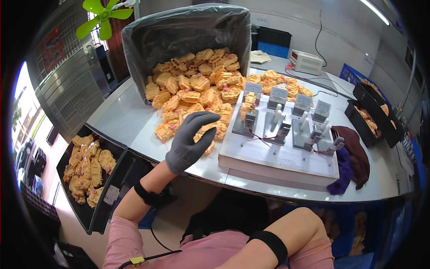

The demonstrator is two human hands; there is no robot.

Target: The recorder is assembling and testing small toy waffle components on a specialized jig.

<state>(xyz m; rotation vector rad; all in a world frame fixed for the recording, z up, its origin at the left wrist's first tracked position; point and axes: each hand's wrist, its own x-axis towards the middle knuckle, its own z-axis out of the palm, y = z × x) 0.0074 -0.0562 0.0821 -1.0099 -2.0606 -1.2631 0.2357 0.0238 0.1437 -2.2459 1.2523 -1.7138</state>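
Observation:
My left hand point(191, 140), in a grey knit glove, hovers at the near right side of a heap of yellow-orange molded plastic pieces point(190, 96). Its thumb and fingers are curved and apart, with pieces visible behind the gap and nothing evident between them. Right of it sits a white test fixture point(277, 159) with several small panel meters point(278, 95), white pegs and toggle clamps point(283, 130). One yellow-orange piece point(247, 106) stands at the fixture's leftmost station. My right forearm point(286, 231) bends down across my lap, and its hand lies out of frame.
A large plastic-lined bin point(134, 45) lies tipped behind the heap. Black crates of pieces stand at the lower left point(122, 172) and far right point(386, 114). A power supply point(307, 62) trails wires at the back. Purple and maroon cloths point(354, 152) touch the fixture's right edge.

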